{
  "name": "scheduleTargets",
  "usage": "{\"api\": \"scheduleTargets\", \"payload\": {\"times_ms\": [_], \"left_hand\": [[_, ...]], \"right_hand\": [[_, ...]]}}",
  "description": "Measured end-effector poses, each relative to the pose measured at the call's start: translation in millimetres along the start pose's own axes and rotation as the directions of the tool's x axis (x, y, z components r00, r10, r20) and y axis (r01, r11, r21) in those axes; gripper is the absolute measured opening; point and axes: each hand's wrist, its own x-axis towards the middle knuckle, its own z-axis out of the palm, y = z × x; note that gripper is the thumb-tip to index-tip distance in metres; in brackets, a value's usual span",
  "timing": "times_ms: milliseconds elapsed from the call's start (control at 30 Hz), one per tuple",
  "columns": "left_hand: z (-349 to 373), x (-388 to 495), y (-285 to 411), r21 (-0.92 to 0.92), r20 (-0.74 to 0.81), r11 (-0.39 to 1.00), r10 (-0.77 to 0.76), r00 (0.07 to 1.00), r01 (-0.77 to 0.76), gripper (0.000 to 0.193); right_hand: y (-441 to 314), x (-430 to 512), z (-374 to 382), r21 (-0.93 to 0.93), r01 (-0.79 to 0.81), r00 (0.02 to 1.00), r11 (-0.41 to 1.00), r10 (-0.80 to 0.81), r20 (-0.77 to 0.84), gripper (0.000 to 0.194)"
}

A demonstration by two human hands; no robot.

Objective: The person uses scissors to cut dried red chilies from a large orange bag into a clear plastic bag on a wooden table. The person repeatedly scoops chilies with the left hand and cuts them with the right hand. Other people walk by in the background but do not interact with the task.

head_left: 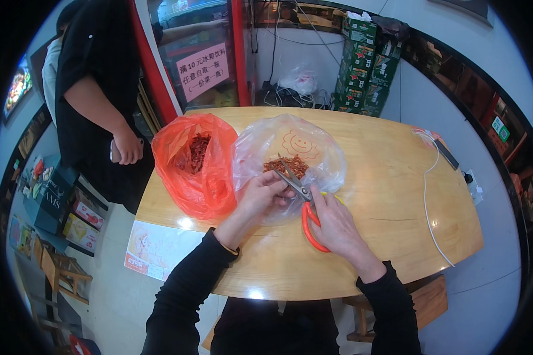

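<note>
My right hand (337, 224) grips a pair of scissors (308, 211) with red-orange handles. Their metal blades are spread apart and point up and left, over a clear plastic bag (328, 162) printed with a smiling flower. Cut dried red chili pieces (296, 167) lie inside that bag. Beside the blades, my left hand (260, 193) has its thumb and fingers pinched together, apparently on a dried chili mostly hidden by the fingers. To the left, an open red plastic bag (220, 191) holds whole dried red chilies (199, 153).
A wooden table (395, 195) bears the bags, a printed sheet (153, 250) and a white cable (426, 199). Another person (102, 102) stands at left holding a phone (115, 151), by a glass-door fridge (200, 49). Stacked green cartons (359, 66) stand behind. A wooden stool (428, 297) is below right.
</note>
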Motion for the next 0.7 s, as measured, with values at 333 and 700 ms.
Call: {"api": "scheduleTargets", "payload": {"times_ms": [333,700], "left_hand": [[-16,10,-10,0.062,-0.029,0.998,-0.025,0.999,0.027,0.010],[-10,2,-1,-0.018,-0.051,1.000,0.008,0.999,-0.009,0.012]], "right_hand": [[-7,0,-2,0.035,-0.068,0.992,0.997,0.064,0.110,0.056],[-4,0,-3,-0.001,-0.026,0.999,1.000,0.026,0.028,0.061]]}}
